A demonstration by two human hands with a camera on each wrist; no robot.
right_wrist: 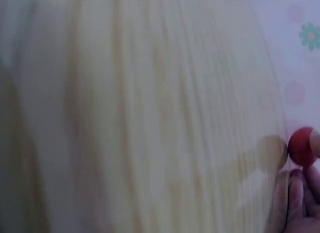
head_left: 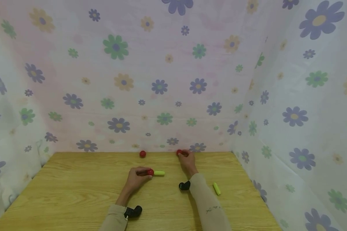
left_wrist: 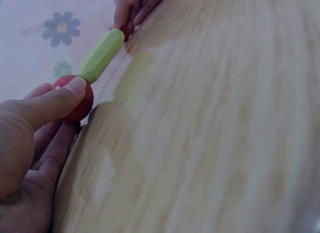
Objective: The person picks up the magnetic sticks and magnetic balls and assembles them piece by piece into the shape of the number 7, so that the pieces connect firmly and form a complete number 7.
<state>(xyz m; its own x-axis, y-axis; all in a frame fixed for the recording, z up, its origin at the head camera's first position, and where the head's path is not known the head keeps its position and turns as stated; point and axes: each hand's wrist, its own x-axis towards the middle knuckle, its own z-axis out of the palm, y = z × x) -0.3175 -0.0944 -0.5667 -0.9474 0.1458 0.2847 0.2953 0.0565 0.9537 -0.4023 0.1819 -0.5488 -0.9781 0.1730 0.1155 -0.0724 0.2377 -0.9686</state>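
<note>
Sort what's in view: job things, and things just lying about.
In use, apparently:
red ball in the left hand
green stick touching it
second red ball in the right hand

Lying loose, possibly wanted too:
third red ball
second green stick

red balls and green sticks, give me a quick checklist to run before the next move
1. Left hand has its red ball: ok, pinched between thumb and fingers.
2. Held ball meets the nearer green stick: ok, at one end.
3. That joint is firm: cannot tell.
4. Right hand has the second red ball: ok, gripped near the table's back edge.
5. Second ball is at the stick's free end: not ok, they are apart.
6. Third red ball and other green stick are free of both hands: ok.
</note>
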